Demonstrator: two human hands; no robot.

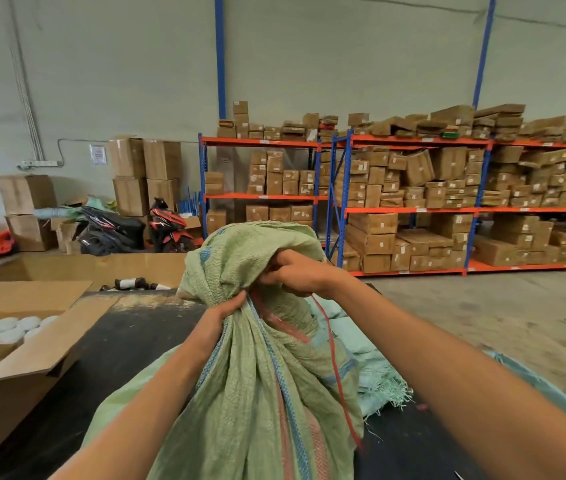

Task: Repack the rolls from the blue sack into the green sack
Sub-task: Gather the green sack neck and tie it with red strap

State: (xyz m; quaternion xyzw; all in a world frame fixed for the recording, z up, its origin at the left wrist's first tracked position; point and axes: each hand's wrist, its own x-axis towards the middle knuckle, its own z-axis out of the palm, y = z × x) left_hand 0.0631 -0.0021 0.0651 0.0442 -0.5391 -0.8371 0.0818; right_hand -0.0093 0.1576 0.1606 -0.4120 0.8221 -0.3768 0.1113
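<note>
Green sack (pixel 257 393) centre-low of frame, neck bunched. Left hand (pixel 227 308) clenched round gathered neck; right hand (pixel 295 273) gripping loose mouth w/ red cord (pixel 337 368). Woven, floppy, prob. heavy. Best hold: neck.

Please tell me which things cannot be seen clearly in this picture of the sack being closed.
- Inside of green sack, head view: the gathered cloth hides it.
- Right hand fingers: the sack's folded top covers them.
- Red string: its upper end disappears under that hand.
- Open carton: the left edge cuts it off.
</note>
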